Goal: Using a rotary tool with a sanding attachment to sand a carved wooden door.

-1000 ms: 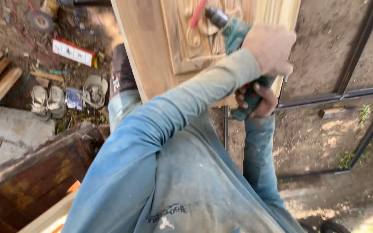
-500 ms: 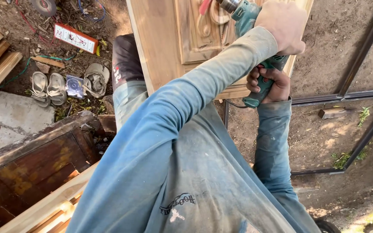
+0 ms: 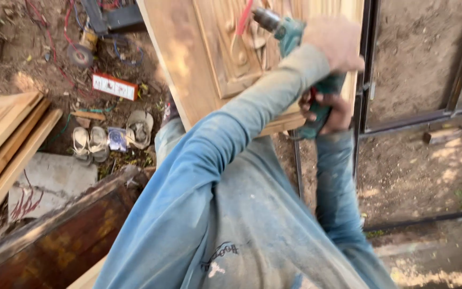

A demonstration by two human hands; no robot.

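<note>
The grip of the right hand (image 3: 331, 111) was closed around the handle of a green power drill (image 3: 307, 69). The left hand (image 3: 333, 42) pressed down on the rear of the drill body, fingers curled over it. The drill's chuck pointed at a carved wooden door panel (image 3: 225, 48), with a red strip lying just beside the chuck. A black metal frame (image 3: 367, 80) stood right of the panel. Sandals (image 3: 89, 143) lay on the dirt ground, well apart to the left.
</note>
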